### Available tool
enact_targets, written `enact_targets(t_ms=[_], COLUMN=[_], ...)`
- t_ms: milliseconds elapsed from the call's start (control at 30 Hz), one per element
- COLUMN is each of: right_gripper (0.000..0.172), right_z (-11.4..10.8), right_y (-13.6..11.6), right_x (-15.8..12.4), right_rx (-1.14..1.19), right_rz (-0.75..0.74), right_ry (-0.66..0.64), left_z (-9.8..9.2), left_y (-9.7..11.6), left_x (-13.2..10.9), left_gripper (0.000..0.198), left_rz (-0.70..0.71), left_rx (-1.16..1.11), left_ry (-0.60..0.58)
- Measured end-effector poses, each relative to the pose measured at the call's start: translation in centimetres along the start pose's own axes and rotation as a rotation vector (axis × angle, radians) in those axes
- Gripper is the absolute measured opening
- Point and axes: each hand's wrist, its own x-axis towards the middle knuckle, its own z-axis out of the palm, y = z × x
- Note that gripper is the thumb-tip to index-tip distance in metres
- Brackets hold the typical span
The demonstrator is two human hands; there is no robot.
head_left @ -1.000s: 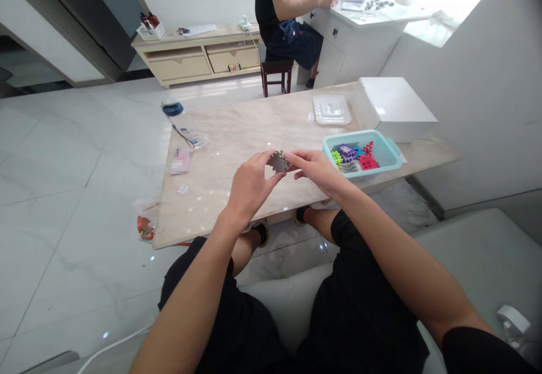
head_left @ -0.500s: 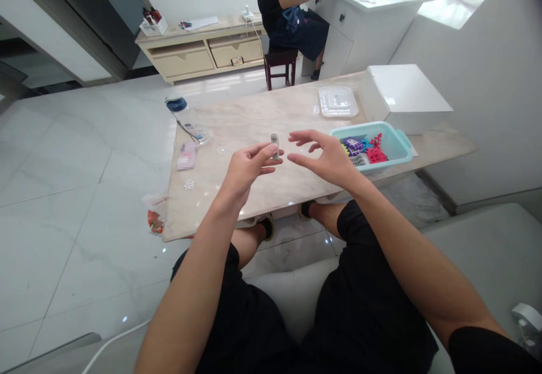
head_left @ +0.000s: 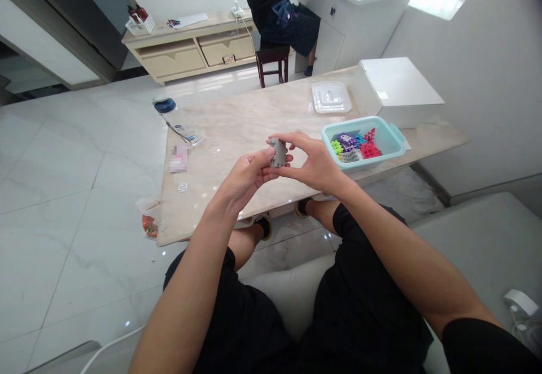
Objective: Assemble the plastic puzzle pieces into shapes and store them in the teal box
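Between my two hands, above the marble-patterned table point(head_left: 220, 187), is a grey block of notched building pieces point(head_left: 278, 152). My left hand point(head_left: 249, 176) grips its left side, thumb on the near face. The thumb and forefinger of my right hand point(head_left: 315, 162) close on it from the top and bottom right. Part of the block is hidden behind the fingers. Just right of my right hand stands a light-blue plastic basket point(head_left: 396, 147) holding purple, red, blue, green and grey notched pieces point(head_left: 369, 151).
A clear lid point(head_left: 331, 98) and a white box point(head_left: 400, 83) sit at the back right. On the left are a lying water bottle point(head_left: 180, 121), a pink packet point(head_left: 179, 159) and small white pieces point(head_left: 182, 187). Beyond the table a person point(head_left: 271, 12) sits on a dark stool point(head_left: 272, 57).
My right hand has moved left and closed onto the grey block, which was in my left hand alone. The block has turned, showing its broad face. The camera view has shifted slightly.
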Motion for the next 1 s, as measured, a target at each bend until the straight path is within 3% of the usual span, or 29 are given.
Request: enact_targets(t_ms=[367, 533, 1000], right_gripper=[0.069, 0.063, 0.055], right_z=[-1.2, -0.4, 0.1], right_y=[0.5, 0.7, 0.9], right_x=[-0.2, -0.2, -0.1], right_rx=[0.025, 0.057, 0.004], right_rz=[0.035, 0.02, 0.036], right_ry=[0.03, -0.026, -0.146], left_z=[-0.2, 0.1, -0.6], left_y=[0.7, 0.9, 1.0], left_x=[0.1, -0.2, -0.3], left_gripper=[0.049, 0.054, 0.046], left_rz=[0.03, -0.012, -0.122], left_rx=[-0.039, 0.005, 0.159], left_ry=[0.073, 0.004, 0.02])
